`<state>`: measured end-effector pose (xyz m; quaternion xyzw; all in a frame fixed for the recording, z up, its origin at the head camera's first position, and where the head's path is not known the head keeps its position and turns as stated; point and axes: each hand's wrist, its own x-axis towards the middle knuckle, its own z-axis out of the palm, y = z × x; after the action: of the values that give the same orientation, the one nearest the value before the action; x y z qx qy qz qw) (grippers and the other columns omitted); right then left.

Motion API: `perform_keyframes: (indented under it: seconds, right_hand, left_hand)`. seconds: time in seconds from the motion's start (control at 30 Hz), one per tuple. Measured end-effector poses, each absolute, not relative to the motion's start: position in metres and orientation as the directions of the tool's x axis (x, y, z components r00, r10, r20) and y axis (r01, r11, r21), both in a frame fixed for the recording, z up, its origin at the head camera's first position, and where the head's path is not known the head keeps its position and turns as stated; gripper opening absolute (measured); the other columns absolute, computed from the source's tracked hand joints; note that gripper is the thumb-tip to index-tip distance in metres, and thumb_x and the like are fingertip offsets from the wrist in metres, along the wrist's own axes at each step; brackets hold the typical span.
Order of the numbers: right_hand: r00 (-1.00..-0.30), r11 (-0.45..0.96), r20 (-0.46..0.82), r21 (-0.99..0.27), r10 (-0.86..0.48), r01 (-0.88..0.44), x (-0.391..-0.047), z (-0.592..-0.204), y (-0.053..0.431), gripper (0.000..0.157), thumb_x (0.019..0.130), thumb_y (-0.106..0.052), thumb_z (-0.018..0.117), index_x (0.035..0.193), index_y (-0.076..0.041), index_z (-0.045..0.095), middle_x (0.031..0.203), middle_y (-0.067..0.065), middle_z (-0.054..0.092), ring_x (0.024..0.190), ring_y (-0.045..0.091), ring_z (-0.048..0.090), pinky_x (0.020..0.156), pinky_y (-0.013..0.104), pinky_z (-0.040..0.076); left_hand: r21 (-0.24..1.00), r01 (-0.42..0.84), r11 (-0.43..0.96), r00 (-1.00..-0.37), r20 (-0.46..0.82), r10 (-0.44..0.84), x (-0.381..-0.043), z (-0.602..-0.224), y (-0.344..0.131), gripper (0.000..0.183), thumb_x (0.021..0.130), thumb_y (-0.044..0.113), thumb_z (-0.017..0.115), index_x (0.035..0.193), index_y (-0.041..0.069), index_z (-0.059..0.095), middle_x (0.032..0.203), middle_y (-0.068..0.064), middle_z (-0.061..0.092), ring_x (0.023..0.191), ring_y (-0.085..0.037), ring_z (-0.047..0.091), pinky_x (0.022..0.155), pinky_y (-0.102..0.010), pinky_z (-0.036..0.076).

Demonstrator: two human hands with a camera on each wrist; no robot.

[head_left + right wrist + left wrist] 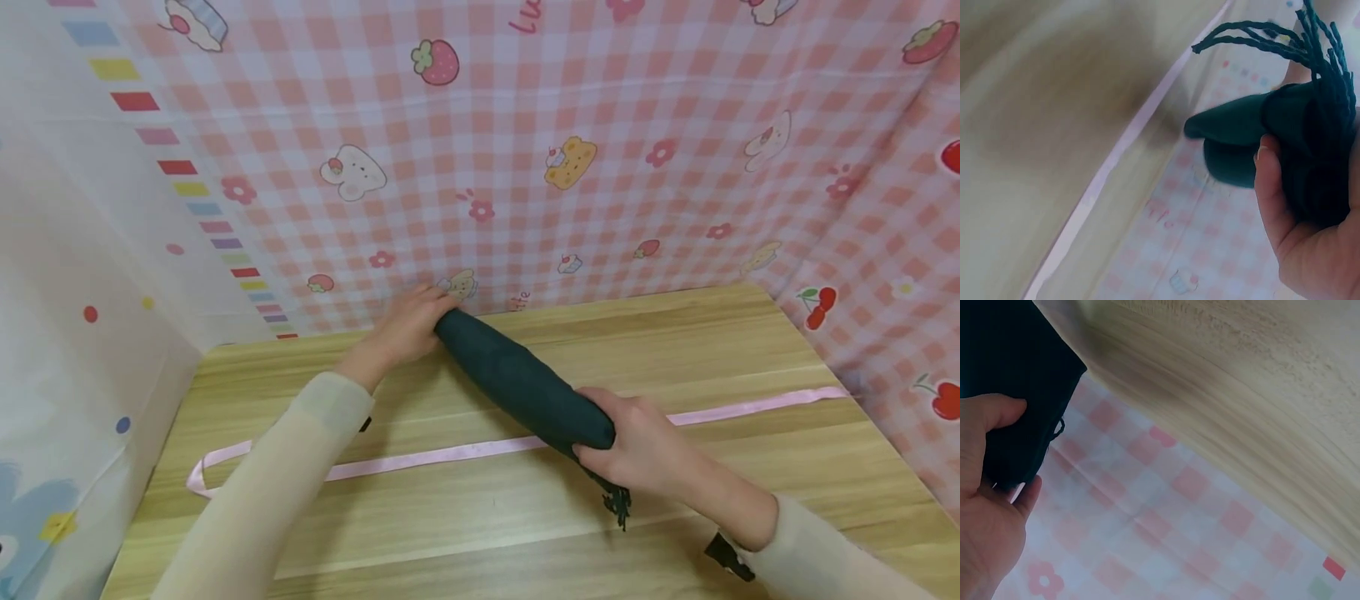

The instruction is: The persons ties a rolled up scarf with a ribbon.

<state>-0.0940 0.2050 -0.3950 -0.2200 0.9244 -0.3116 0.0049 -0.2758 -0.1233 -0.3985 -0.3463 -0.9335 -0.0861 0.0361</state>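
Note:
A dark green scarf (517,383), folded into a long roll with fringe (618,505) at its near end, slants across the table between both hands. My left hand (408,323) grips its far end; in the left wrist view the thumb lies over the dark cloth (1016,356). The near end is held by my right hand (637,437), thumb and fingers curled round it. Folded layers of the scarf (1235,119) and hanging twisted tassels (1329,62) show in the right wrist view. A pink ribbon (435,457) runs lengthwise along the table, passing below the scarf.
The wood-grain table (450,542) ends at a pink checked cloth wall (510,233) behind and a similar cloth (900,350) at the right. A white dotted cloth (90,375) hangs at the left. Near its left end the ribbon loops back on itself.

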Motion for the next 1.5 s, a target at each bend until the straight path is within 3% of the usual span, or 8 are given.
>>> perform_keyframes:
  seconds: [0.3, 0.47, 0.6, 0.77, 1.1, 1.5]
  right_hand:
    - [-0.915, 0.706, 0.132, -0.596, -0.382, -0.382, -0.069, -0.401, 0.185, 0.062, 0.083, -0.019, 0.085, 0.137, 0.001, 0.061, 0.114, 0.015, 0.075, 0.091, 0.016, 0.074, 0.079, 0.037, 0.061]
    - [-0.945, 0.724, 0.107, -0.619, -0.308, -0.306, -0.057, -0.401, 0.173, 0.064, 0.083, -0.019, 0.086, 0.138, 0.001, 0.061, 0.106, 0.014, 0.077, 0.088, 0.014, 0.074, 0.077, 0.034, 0.061]
    - [-0.96, 0.729, 0.079, -0.636, -0.267, -0.255, -0.049, -0.401, 0.163, 0.066, 0.084, -0.021, 0.086, 0.14, 0.003, 0.06, 0.113, 0.016, 0.076, 0.094, 0.018, 0.075, 0.078, 0.036, 0.062]
    - [-0.957, 0.707, 0.072, -0.659, -0.282, -0.258, -0.043, -0.405, 0.153, 0.068, 0.085, -0.017, 0.085, 0.141, 0.007, 0.057, 0.121, 0.021, 0.073, 0.097, 0.023, 0.075, 0.077, 0.033, 0.061]
    - [-0.942, 0.635, 0.037, -0.73, -0.335, -0.254, -0.035, -0.412, 0.147, 0.07, 0.089, -0.022, 0.084, 0.142, 0.013, 0.055, 0.117, 0.026, 0.073, 0.095, 0.024, 0.076, 0.075, 0.031, 0.061]
    - [-0.924, 0.61, 0.016, -0.747, -0.381, -0.264, -0.026, -0.421, 0.145, 0.07, 0.09, -0.025, 0.083, 0.14, 0.015, 0.054, 0.109, 0.026, 0.074, 0.087, 0.016, 0.075, 0.072, 0.026, 0.059]
  left_hand:
    - [0.113, 0.663, 0.74, -0.749, 0.105, 0.655, -0.279, -0.403, -0.108, 0.045, 0.088, -0.003, 0.077, 0.132, 0.007, 0.069, 0.139, -0.016, 0.062, 0.129, -0.035, 0.053, 0.11, -0.05, 0.045]
    - [0.092, 0.673, 0.734, -0.739, 0.112, 0.664, -0.281, -0.406, -0.099, 0.047, 0.087, -0.002, 0.08, 0.132, 0.007, 0.07, 0.139, -0.018, 0.061, 0.129, -0.036, 0.052, 0.112, -0.049, 0.043]
    - [0.099, 0.679, 0.728, -0.734, 0.121, 0.668, -0.282, -0.409, -0.092, 0.046, 0.088, -0.001, 0.08, 0.132, 0.007, 0.07, 0.14, -0.019, 0.06, 0.132, -0.037, 0.05, 0.114, -0.051, 0.041]
    - [0.091, 0.686, 0.722, -0.727, 0.126, 0.675, -0.284, -0.414, -0.086, 0.045, 0.09, -0.002, 0.077, 0.133, 0.007, 0.069, 0.141, -0.019, 0.059, 0.133, -0.037, 0.05, 0.113, -0.051, 0.042]
    - [0.072, 0.713, 0.697, -0.701, 0.102, 0.706, -0.284, -0.421, -0.075, 0.046, 0.088, -0.001, 0.08, 0.131, 0.01, 0.069, 0.147, -0.02, 0.054, 0.139, -0.041, 0.046, 0.115, -0.052, 0.04]
    - [0.09, 0.757, 0.647, -0.653, 0.103, 0.75, -0.278, -0.427, -0.067, 0.039, 0.089, -0.004, 0.078, 0.125, 0.008, 0.071, 0.128, -0.016, 0.059, 0.126, -0.036, 0.053, 0.108, -0.048, 0.046]
